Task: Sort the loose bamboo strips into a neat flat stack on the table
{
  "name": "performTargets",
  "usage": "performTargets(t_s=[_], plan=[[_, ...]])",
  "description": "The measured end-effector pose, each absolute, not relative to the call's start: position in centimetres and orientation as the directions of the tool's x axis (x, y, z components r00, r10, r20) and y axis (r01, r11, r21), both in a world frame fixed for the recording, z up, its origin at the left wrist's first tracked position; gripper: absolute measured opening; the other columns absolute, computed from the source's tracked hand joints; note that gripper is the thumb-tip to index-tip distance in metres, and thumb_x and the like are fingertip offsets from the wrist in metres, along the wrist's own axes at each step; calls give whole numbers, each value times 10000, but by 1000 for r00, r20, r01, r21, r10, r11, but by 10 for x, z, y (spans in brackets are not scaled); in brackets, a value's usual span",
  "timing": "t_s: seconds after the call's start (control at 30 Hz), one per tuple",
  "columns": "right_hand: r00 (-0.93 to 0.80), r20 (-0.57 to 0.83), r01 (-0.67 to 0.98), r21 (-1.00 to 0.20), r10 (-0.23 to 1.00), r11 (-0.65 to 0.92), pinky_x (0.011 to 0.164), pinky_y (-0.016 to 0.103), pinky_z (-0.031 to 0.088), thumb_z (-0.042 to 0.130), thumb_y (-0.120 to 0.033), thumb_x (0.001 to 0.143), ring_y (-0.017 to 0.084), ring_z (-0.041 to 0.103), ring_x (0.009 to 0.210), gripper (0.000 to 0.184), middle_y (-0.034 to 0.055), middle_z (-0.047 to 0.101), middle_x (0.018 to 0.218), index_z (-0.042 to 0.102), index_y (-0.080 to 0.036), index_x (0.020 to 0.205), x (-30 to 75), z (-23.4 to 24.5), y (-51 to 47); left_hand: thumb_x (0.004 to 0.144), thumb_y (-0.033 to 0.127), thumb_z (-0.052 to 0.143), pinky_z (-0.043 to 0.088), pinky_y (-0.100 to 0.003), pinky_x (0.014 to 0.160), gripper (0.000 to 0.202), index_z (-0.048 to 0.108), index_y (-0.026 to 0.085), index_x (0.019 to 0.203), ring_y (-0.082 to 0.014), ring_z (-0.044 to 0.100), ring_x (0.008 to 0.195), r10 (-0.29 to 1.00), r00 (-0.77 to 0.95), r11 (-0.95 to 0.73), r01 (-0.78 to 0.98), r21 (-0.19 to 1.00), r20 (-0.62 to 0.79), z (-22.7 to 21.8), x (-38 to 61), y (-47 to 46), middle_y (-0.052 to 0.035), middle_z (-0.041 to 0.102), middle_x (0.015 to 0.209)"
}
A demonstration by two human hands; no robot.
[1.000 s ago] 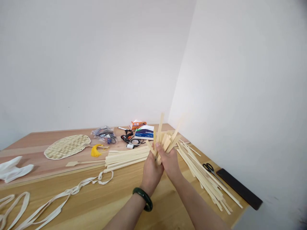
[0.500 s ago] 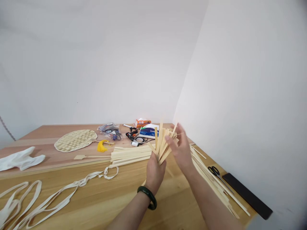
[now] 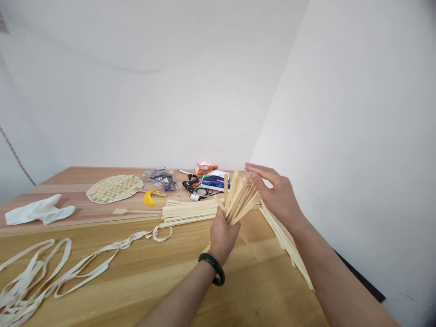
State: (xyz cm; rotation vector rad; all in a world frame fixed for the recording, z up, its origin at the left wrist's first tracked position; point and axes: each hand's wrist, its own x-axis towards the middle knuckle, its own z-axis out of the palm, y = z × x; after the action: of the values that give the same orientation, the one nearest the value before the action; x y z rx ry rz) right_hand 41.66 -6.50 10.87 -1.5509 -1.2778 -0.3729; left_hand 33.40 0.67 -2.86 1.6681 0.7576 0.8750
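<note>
The left hand (image 3: 223,236), wearing a dark green bangle (image 3: 211,269), is closed around a fanned bundle of thin bamboo strips (image 3: 240,200), held upright above the wooden tabletop (image 3: 238,290). The right hand (image 3: 277,195) is open, its fingers extended, just beside the bundle's top. A loose stack of strips (image 3: 286,243) lies right, cream straps (image 3: 85,268) loop left, and a flat stack of strips (image 3: 189,212) and a woven bamboo fan (image 3: 112,189) lie beyond.

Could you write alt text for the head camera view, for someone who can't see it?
A left hand grips a fanned bunch of pale bamboo strips while the open right hand hovers beside it. More strips, a woven fan and white straps lie on a wooden table.
</note>
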Motion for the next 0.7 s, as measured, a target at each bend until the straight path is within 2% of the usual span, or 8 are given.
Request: performTargets(t_s=[0.1,0.23,0.3,0.4,0.47,0.53,0.6,0.7], plan=[[437,636,771,-629,637,99,1028,435,503,610,-403,872,230,667,1125,250,28,752,1122,780,-263,990,420,105,-68,738,161,661,481,-321,766,363,521,207,1070,-274,676,954,842,515,-245,102,964,159,-26,332,7,-89,713,1006],[484,661,768,-635,574,83,1039,456,485,622,-430,877,237,653,1146,313,39,722,1198,735,-260,1114,418,107,-73,751,153,650,477,-327,762,347,519,201,1068,-288,675,963,841,518,-255,121,959,157,-24,330,7,-100,716,1004],[407,743,856,-513,531,63,1047,461,476,630,-425,880,233,633,1167,276,36,700,1232,728,-271,1087,414,109,-77,762,154,641,477,-327,760,333,519,202,1068,-287,677,962,837,523,-256,117,959,159,-24,330,7,-97,718,1006],[147,845,988,-155,514,-27,1039,478,479,683,-397,850,258,578,1218,233,48,668,1276,723,-270,1042,407,113,-82,766,145,640,483,-320,780,348,520,207,1087,-274,678,985,834,527,-254,100,962,165,-26,330,7,-90,719,1034],[-3,846,992,71,534,-106,1035,493,477,671,-322,862,283,547,1246,152,58,655,1302,734,-255,984,405,113,-82,756,129,644,487,-311,799,384,516,209,1110,-261,676,1003,831,529,-251,83,964,171,-26,331,7,-84,717,1059],[-59,841,973,169,538,-159,1027,498,483,611,-238,897,290,538,1258,135,54,662,1297,743,-243,871,404,112,-81,751,119,643,488,-308,802,387,517,206,1107,-256,675,998,832,528,-245,73,967,170,-26,332,6,-83,716,1053],[-39,865,978,135,499,-158,1008,494,503,584,-207,912,282,550,1244,191,41,687,1258,739,-243,806,403,112,-79,752,128,644,486,-311,783,359,520,203,1080,-259,676,968,837,523,-234,74,969,162,-25,332,6,-85,716,1017],[117,936,993,-99,331,-70,1006,483,516,615,-238,907,247,611,1161,145,30,717,1190,747,-255,850,398,119,-83,739,147,663,474,-314,754,330,520,209,1031,-262,671,919,846,512,-216,73,974,149,-25,331,8,-79,710,965]])
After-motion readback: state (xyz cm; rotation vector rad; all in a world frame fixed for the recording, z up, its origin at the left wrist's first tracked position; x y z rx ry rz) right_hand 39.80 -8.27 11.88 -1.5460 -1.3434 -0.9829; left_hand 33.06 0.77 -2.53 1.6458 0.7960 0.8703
